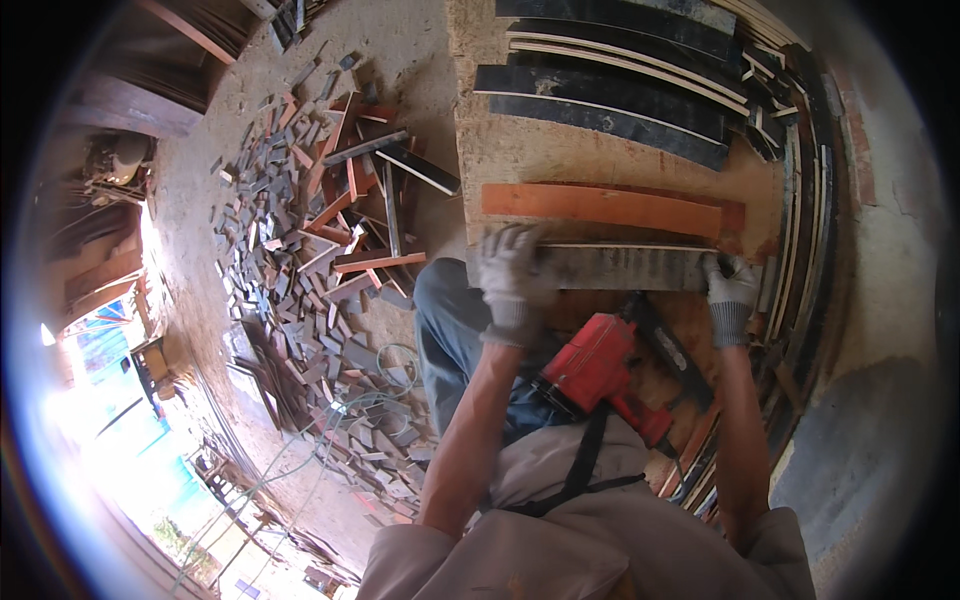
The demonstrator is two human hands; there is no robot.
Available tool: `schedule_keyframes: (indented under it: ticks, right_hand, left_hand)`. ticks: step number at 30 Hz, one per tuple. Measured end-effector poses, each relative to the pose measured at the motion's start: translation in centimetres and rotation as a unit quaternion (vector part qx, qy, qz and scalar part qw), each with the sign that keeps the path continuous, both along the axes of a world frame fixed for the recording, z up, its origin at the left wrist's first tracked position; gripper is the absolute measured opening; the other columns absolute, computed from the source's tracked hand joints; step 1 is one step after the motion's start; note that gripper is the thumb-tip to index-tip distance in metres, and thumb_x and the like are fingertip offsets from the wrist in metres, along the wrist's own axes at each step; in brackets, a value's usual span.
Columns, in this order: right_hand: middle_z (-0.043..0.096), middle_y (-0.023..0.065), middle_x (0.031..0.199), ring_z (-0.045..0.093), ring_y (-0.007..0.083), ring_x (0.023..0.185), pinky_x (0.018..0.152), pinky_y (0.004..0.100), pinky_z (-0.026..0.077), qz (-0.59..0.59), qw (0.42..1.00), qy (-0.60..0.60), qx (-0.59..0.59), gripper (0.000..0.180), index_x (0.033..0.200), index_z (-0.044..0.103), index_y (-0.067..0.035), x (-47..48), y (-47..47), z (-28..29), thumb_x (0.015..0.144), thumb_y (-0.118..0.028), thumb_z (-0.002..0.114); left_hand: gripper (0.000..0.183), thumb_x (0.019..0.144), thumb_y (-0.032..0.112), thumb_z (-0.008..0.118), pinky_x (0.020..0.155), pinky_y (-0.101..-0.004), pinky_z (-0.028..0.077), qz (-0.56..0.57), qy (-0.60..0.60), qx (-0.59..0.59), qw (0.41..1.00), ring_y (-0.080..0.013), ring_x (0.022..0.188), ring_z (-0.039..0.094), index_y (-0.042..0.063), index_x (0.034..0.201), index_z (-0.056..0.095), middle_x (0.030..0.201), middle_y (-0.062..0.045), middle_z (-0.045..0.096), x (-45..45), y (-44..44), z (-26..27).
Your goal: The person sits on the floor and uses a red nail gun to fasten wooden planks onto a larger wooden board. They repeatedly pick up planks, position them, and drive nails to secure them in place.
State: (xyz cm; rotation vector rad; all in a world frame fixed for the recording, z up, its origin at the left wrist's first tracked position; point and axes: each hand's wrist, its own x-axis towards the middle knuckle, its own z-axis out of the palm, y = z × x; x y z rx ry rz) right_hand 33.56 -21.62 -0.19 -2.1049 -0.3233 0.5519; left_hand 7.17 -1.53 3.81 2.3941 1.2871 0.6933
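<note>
A grey-faced plywood strip [622,268] lies crosswise in front of me, its pale edge facing away. At its right end my right hand [729,281], in a white knitted glove, grips the board with the thumb on the near face. My gloved left hand [510,266] is around the strip near its left end and is blurred by motion. Just beyond is an orange-faced strip [600,206], with another orange piece partly under it. A red pneumatic nail gun [592,360] with a black magazine [667,349] rests by my lap, below the grey strip.
Black-faced plywood strips [600,90] are laid out at the far side of the wooden work surface [469,135]. More strips [806,225] stack along the right wall. Scrap blocks [292,300] and nailed pieces [375,195] cover the floor at left, crossed by a thin green hose [300,457].
</note>
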Motion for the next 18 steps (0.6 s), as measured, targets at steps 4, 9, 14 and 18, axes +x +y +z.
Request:
schedule_keyframes:
  ticks: [4, 9, 14, 18]
  right_hand:
    - [0.073, 0.0055, 0.086, 0.065, 0.0136, 0.077, 0.072, 0.0309, 0.051, 0.086, 0.994, -0.066, 0.034, 0.008, 0.092, 0.070, -0.002, 0.2, -0.6, -0.5, 0.092, -0.010, 0.073]
    - [0.073, 0.0076, 0.085, 0.068, 0.0169, 0.079, 0.072, 0.0335, 0.053, -0.011, 0.998, 0.054, -0.005, 0.016, 0.095, 0.072, -0.002, 0.1, 0.1, 0.2, 0.093, -0.017, 0.074]
    - [0.072, 0.0192, 0.096, 0.071, 0.0294, 0.086, 0.074, 0.0393, 0.055, 0.067, 0.980, -0.176, -0.066, 0.034, 0.123, 0.064, 0.005, -3.6, -2.2, 6.1, 0.097, -0.017, 0.068]
    - [0.066, 0.0299, 0.116, 0.069, 0.0398, 0.103, 0.082, 0.0483, 0.054, 0.336, 0.900, -0.115, -0.254, 0.077, 0.143, 0.041, 0.014, -11.0, -6.8, 11.1, 0.088, -0.029, 0.074]
  left_hand:
    - [0.021, 0.076, 0.025, 0.084, 0.084, -0.0429, 0.053, -0.077, -0.026, -0.046, 0.996, -0.0273, 0.091, 0.068, 0.015, 0.093, 0.078, 0.092, -0.006, 0.073, 2.9, -0.6, -0.1]
    - [0.013, 0.078, 0.018, 0.081, 0.076, -0.0383, 0.054, -0.080, -0.037, -0.154, 0.984, -0.0276, 0.080, 0.070, 0.009, 0.086, 0.079, 0.086, -0.011, 0.074, 3.8, -0.5, -0.7]
    - [0.010, 0.077, 0.020, 0.080, 0.083, -0.0409, 0.051, -0.065, -0.021, -0.162, 0.984, -0.0290, 0.089, 0.067, 0.012, 0.083, 0.079, 0.086, -0.007, 0.074, 4.0, -0.5, -0.9]
    - [0.011, 0.079, 0.015, 0.078, 0.080, -0.0382, 0.054, -0.079, -0.028, -0.156, 0.984, -0.0287, 0.083, 0.069, 0.007, 0.086, 0.079, 0.085, -0.010, 0.074, 3.6, -0.6, -1.2]
